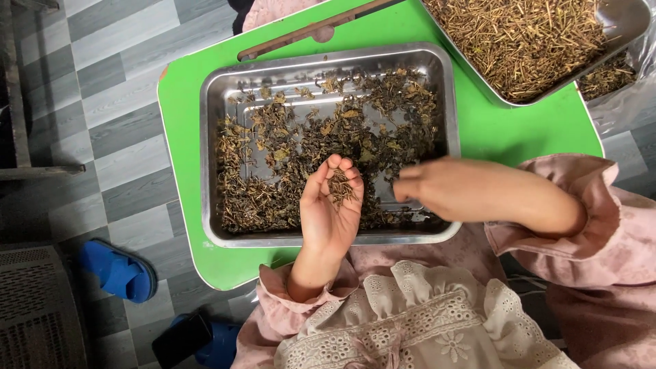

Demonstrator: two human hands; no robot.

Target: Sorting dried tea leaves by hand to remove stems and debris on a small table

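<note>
My left hand (pixel 331 205) is cupped palm up over the near edge of a steel tray (pixel 210 137), holding a small pile of dried stems (pixel 339 186). My right hand (pixel 444 188) hovers just right of it over the tray's near right part, fingers pinched together and blurred; whether it holds anything is unclear. The tray is scattered with dried brown leaves and stems (pixel 301 147), with bare metal showing in the middle. It rests on a green table (pixel 179 96).
A second steel tray (pixel 618 31) full of dried straw-like stems sits at the table's far right corner. A wooden stick (pixel 301 33) lies along the far edge. Blue slippers (pixel 117 270) and a dark phone (pixel 181 338) lie on the grey tiled floor at left.
</note>
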